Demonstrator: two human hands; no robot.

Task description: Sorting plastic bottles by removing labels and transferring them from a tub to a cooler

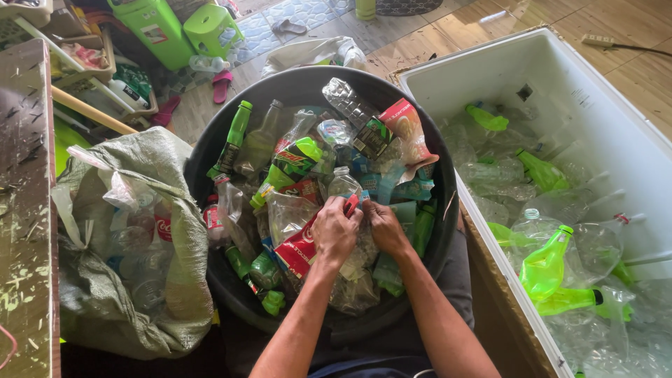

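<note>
Two bare hands are seen over a round black tub [210,140] heaped with crushed plastic bottles. A clear bottle [357,255] with a red-and-white label [297,248] is held between them at the near side of the heap: the left hand [336,231] is closed over its upper part, with something small and red [351,204] showing at the fingertips, which may be a cap or a tool; the right hand [383,227] is curled tight against the same bottle from the other side, seemingly to steady it. Both hands are kept low, so the bottle is braced against the pile beneath it. Green bottles [290,164] and clear ones are tangled together in the tub. A large white box [490,70] on the right is filled mostly with clear flattened bottles, a few bright green ones [544,266] among them. A woven sack [168,161], stuffed with more bottles, is slumped against the tub's left side
</note>
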